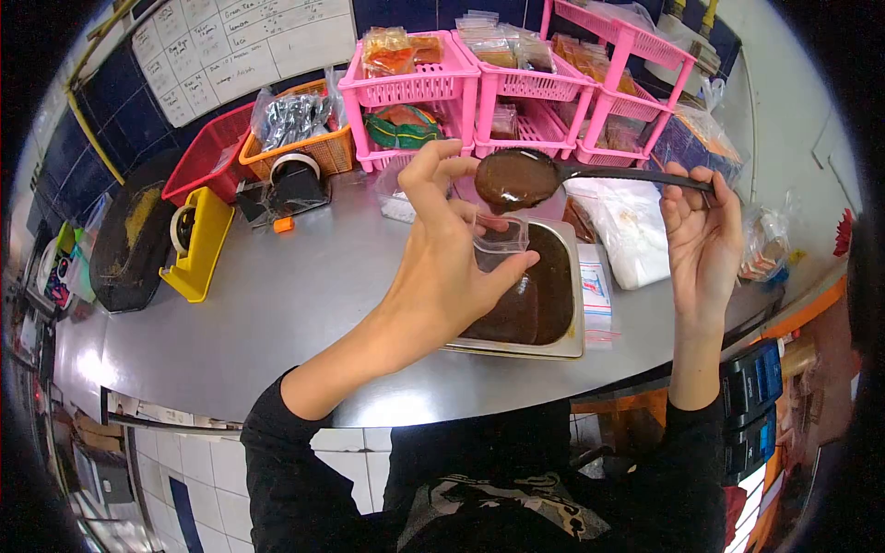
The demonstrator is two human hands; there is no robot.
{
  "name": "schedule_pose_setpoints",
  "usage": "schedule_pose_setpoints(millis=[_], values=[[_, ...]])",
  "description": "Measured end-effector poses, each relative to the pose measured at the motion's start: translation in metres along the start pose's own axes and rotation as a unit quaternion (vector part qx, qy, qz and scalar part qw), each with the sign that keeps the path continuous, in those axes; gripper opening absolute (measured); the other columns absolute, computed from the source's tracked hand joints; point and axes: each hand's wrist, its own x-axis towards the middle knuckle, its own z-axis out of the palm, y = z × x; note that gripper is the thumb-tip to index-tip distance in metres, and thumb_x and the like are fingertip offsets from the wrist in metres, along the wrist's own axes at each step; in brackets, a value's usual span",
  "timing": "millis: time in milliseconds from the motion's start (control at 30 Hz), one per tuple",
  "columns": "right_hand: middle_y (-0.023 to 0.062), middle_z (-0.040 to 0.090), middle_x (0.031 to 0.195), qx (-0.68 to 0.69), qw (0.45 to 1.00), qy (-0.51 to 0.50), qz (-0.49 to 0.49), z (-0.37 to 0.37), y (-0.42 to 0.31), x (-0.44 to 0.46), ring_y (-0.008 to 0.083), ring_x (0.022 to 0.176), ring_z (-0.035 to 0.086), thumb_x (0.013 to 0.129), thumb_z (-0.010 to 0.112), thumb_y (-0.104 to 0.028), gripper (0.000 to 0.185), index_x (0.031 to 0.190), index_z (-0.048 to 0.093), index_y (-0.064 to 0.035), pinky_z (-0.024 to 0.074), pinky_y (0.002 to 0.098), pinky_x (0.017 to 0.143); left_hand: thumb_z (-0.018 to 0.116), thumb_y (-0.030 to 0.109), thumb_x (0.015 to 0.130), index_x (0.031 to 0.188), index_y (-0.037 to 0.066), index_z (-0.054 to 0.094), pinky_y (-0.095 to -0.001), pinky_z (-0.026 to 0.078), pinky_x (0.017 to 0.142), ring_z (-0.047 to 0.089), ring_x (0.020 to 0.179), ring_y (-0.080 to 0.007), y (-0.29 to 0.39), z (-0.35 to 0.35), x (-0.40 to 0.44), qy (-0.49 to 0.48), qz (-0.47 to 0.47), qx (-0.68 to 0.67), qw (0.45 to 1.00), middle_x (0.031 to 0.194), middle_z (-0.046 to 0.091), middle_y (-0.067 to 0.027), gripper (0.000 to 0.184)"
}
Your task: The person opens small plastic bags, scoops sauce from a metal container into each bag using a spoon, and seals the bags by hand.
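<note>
My left hand pinches a small clear plastic bag between thumb and fingers, its mouth held apart. In my right hand is the handle of a black ladle, whose bowl is full of dark brown sauce and hangs just above the bag. Beneath both lies a rectangular metal tray of the same dark sauce, partly hidden by my left hand. A white cloth or bag and a printed zip bag lie to the right of the tray.
Pink racks with packets stand at the back. Orange and red baskets, a yellow tape dispenser and a black dispenser are at the left. A clear bag of items sits at the right.
</note>
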Motion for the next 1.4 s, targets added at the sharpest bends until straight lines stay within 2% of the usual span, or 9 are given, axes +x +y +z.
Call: schedule_pose_setpoints(millis=[167,267,667,867,1167,1400], values=[[0.0266,0.060,0.102,-0.084,0.995,-0.004,-0.056,0.013,0.000,-0.009,0.0261,0.081,0.064,0.097,0.035,-0.025,0.031,0.097,0.052,0.0010,0.0525,0.0343,0.075,0.076,-0.002,0.066,0.126,-0.001,0.010,-0.0291,0.054,0.081,0.057,0.100,-0.0253,-0.003,0.000,0.001,0.013,0.031,-0.007,0.999,0.125,0.027,-0.0144,0.090],[0.0273,0.060,0.101,-0.126,0.988,0.004,-0.088,0.017,0.000,-0.014,0.0259,0.078,0.064,0.097,0.033,-0.026,0.031,0.097,0.050,0.0000,0.0518,0.0347,0.073,0.077,-0.002,0.066,0.126,-0.002,0.011,-0.0297,0.054,0.081,0.057,0.100,-0.0257,-0.002,0.000,0.001,0.019,0.039,-0.012,0.999,0.125,0.025,-0.0140,0.089],[0.0298,0.059,0.097,-0.204,0.961,-0.039,-0.183,0.025,-0.003,-0.026,0.0282,0.073,0.063,0.098,0.028,-0.027,0.034,0.096,0.048,0.0007,0.0513,0.0369,0.070,0.077,-0.001,0.066,0.123,-0.001,0.010,-0.0291,0.053,0.078,0.059,0.096,-0.0248,-0.001,-0.002,0.003,-0.006,0.013,-0.004,1.000,0.123,0.029,-0.0147,0.088],[0.0296,0.058,0.097,-0.223,0.951,-0.065,-0.206,0.024,0.002,-0.028,0.0299,0.072,0.063,0.099,0.026,-0.028,0.035,0.097,0.046,0.0014,0.0530,0.0371,0.069,0.078,-0.001,0.064,0.123,0.000,0.012,-0.0285,0.052,0.077,0.060,0.094,-0.0243,-0.006,-0.001,0.004,0.011,0.020,-0.011,1.000,0.121,0.032,-0.0143,0.088],[0.0288,0.058,0.096,-0.274,0.903,-0.164,-0.288,0.024,0.003,-0.032,0.0335,0.078,0.061,0.098,0.030,-0.031,0.032,0.100,0.044,-0.0022,0.0528,0.0406,0.068,0.079,-0.002,0.063,0.123,0.003,0.013,-0.0290,0.052,0.076,0.060,0.088,-0.0210,-0.003,-0.004,0.004,0.023,0.008,-0.002,1.000,0.119,0.034,-0.0170,0.090],[0.0264,0.059,0.095,-0.305,0.867,-0.221,-0.325,0.025,0.005,-0.034,0.0319,0.077,0.059,0.097,0.034,-0.032,0.029,0.100,0.043,-0.0046,0.0522,0.0396,0.066,0.079,-0.003,0.063,0.123,0.003,0.013,-0.0310,0.052,0.078,0.060,0.088,-0.0216,-0.001,-0.006,0.004,0.035,0.008,-0.030,0.999,0.117,0.037,-0.0180,0.089]])
